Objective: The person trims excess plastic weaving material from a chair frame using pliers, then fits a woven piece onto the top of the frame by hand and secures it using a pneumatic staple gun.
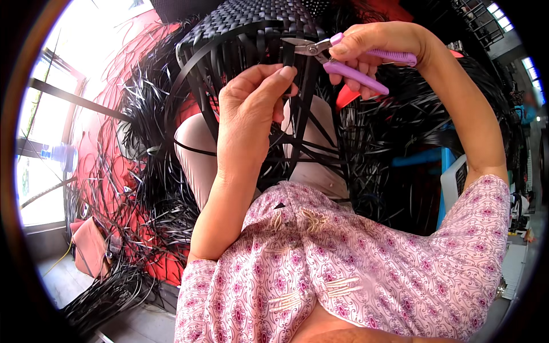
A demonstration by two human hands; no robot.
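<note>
A black woven piece [251, 24], made of flat plastic-looking strips, rises in front of my knees with loose strip ends hanging from its edge. My left hand [251, 103] is closed, pinching a black strip [289, 55] between thumb and fingers just below the weave. In my right hand [377, 43] is a pair of purple-handled pruning shears [355, 77], gripped with the fingers around the handles. The shears' metal blades point left and lie at the strip, right above my left fingertips. Whether the blades touch the strip I cannot tell.
Tangled black strips [151, 131] heap up on the left over a red sheet [94, 151], and more black strips [423, 106] lie on the right. Several strips cross my lap. A pink bag-like item [90, 248] sits at the lower left. Something blue [447, 166] stands by my right elbow.
</note>
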